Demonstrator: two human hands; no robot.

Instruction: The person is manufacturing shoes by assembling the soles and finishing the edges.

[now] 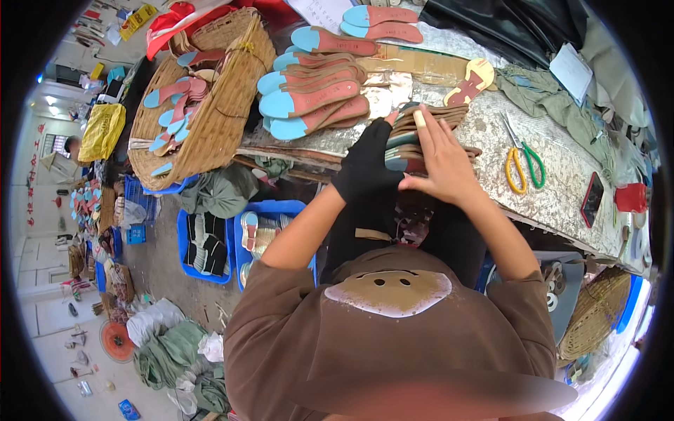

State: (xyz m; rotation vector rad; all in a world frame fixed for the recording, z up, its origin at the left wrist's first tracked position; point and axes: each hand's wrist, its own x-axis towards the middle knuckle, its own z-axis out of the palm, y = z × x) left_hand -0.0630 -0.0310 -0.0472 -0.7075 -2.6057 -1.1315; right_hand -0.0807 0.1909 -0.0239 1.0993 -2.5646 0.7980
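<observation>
My left hand (366, 165), in a black glove, grips the near end of a stack of brown shoe insoles (428, 121) lying on the worktable (562, 189). My bare right hand (444, 163) presses on top of the same stack, fingers spread over it. Just left of the stack lie rows of insoles with blue heels and reddish-brown fronts (312, 98). A single tan and yellow insole (472, 81) rests beyond the stack.
Scissors with yellow and green handles (523, 165) lie right of my hands, then a dark phone (592, 198) and a red cup (630, 198). A wicker basket (232, 105) of insoles stands at left. Blue trays (184, 242) sit on the floor below.
</observation>
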